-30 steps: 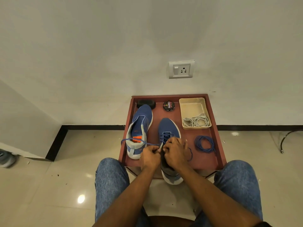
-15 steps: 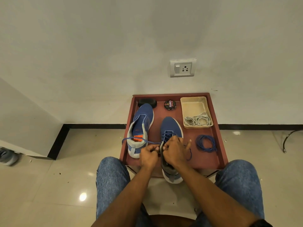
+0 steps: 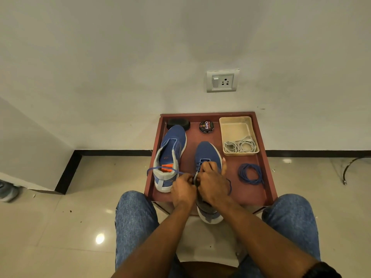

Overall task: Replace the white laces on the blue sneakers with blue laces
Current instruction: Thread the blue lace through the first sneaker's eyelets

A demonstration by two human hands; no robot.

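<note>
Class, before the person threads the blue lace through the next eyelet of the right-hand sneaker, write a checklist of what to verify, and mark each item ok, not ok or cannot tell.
1. Both hands on the work: ok. The left hand and right hand meet over the right-hand sneaker.
2. Blue lace gripped: ok; the left hand pinches it.
3. Lace free to pull: not ok. Its loose end lies across the left-hand sneaker.
4. Next eyelet in sight: cannot tell, the hands hide it.
5. White laces out of the way: ok, in the beige tray.
6. Spare blue lace ready: ok, coiled on the red table.
</note>
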